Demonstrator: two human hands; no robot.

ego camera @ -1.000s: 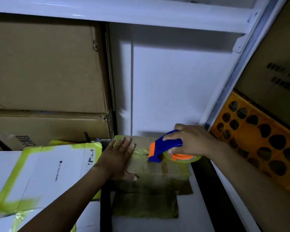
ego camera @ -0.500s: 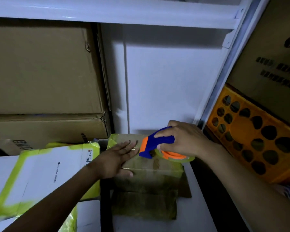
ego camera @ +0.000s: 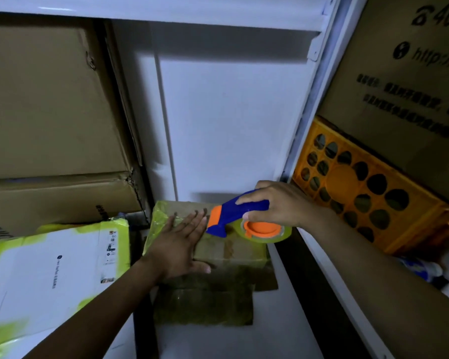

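Observation:
A small brown cardboard box [ego camera: 233, 251] wrapped in clear tape sits on a white shelf surface, close to the white back wall. My left hand [ego camera: 180, 242] lies flat on the box's top left part, fingers straight. My right hand [ego camera: 278, 206] grips the blue handle of a blue-and-orange tape dispenser [ego camera: 233, 216]. The dispenser's clear tape roll [ego camera: 263, 230] with its orange hub hangs over the box's right end. The dispenser's front edge sits just right of my left fingertips.
A white parcel [ego camera: 55, 270] edged in yellow-green tape lies at the left. Large cardboard boxes [ego camera: 49, 112] are stacked at the back left. An orange perforated crate [ego camera: 360, 193] and another printed cardboard box [ego camera: 405, 81] stand at the right, beyond a white shelf post [ego camera: 311, 104].
My right hand has drawn the tape dispenser leftward across the box top toward my left hand. My left hand has slid slightly left and toward me, staying flat on the box.

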